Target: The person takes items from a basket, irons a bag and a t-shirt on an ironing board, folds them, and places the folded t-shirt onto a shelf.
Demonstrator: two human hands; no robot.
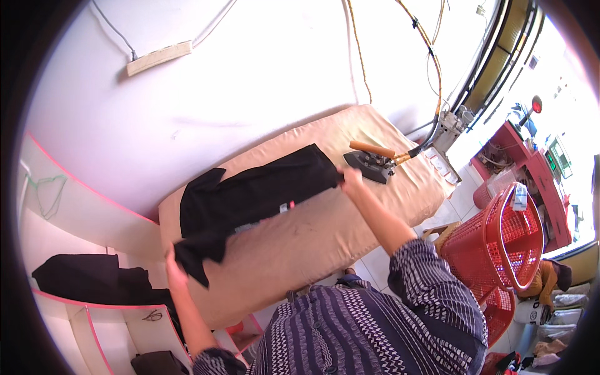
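A black shirt lies stretched along the padded ironing table, with sleeve-like flaps at its left end. My left hand is closed on the flap at the near left, which is lifted and slightly blurred. At the opposite end, my right hand pinches the shirt's right edge. Just beyond that hand, an iron with an orange-brown handle rests on the tan cover, its hose rising to the upper right. Small white and pink bits show along the shirt's near edge; I cannot make out what they are.
White shelves with pink edging stand at the left, with a folded black cloth on top. A green hanger hangs there. Tall red plastic baskets stand on the right. A white wall runs behind the table.
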